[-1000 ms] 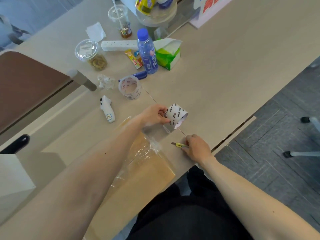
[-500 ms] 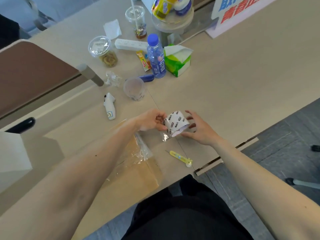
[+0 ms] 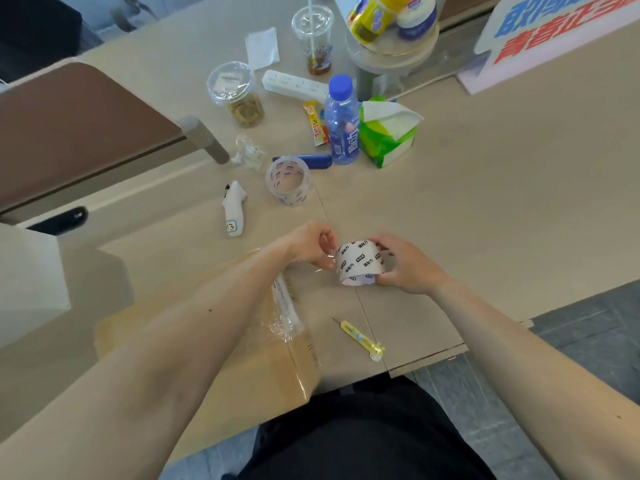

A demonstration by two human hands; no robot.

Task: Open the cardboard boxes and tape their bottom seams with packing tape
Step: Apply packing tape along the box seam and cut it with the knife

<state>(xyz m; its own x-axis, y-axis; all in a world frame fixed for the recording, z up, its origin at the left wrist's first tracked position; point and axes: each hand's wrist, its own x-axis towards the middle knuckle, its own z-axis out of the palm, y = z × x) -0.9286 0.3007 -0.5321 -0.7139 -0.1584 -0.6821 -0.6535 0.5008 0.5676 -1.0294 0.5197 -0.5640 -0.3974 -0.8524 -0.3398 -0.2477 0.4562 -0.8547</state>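
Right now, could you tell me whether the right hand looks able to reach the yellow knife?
Likely yes, once freed: the right hand grips the tape roll, but the yellow knife lies uncovered on the table nearer the person, nothing between.

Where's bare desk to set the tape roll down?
Widest bare desk: right of the tissue pack, below the sign, beyond the right hand. Crowded around the bottle and clear tape roll; flattened cardboard box fills near left.
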